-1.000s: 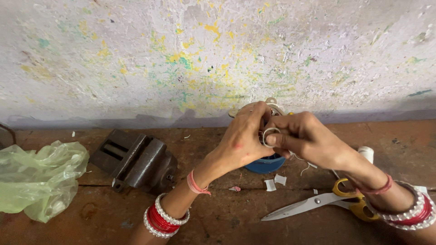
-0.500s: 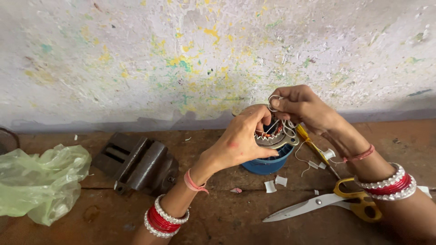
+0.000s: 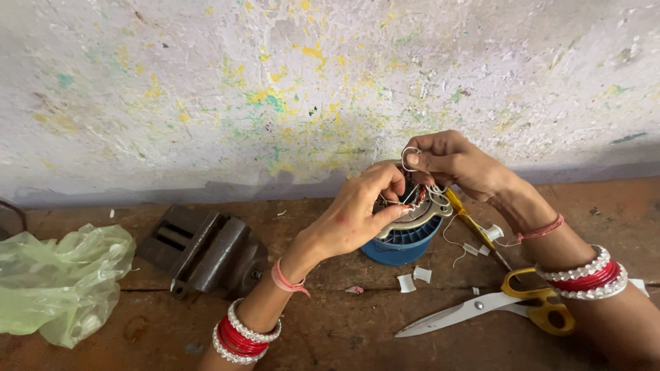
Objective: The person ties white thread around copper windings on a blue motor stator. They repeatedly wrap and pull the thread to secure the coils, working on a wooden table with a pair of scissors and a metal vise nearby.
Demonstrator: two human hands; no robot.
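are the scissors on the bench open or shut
Shut. The scissors lie flat on the wooden bench with both blades together in one point and the yellow handles side by side, near the right hand's forearm.

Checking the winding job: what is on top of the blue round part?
A grey metal ring with wire coils sits on the blue part. The left hand covers its near side; the right hand pinches a wire loop above it. The centre is hidden.

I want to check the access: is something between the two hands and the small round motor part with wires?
Nothing visible: the left hand grips the motor part directly, and the right hand pinches a wire loop just above it.
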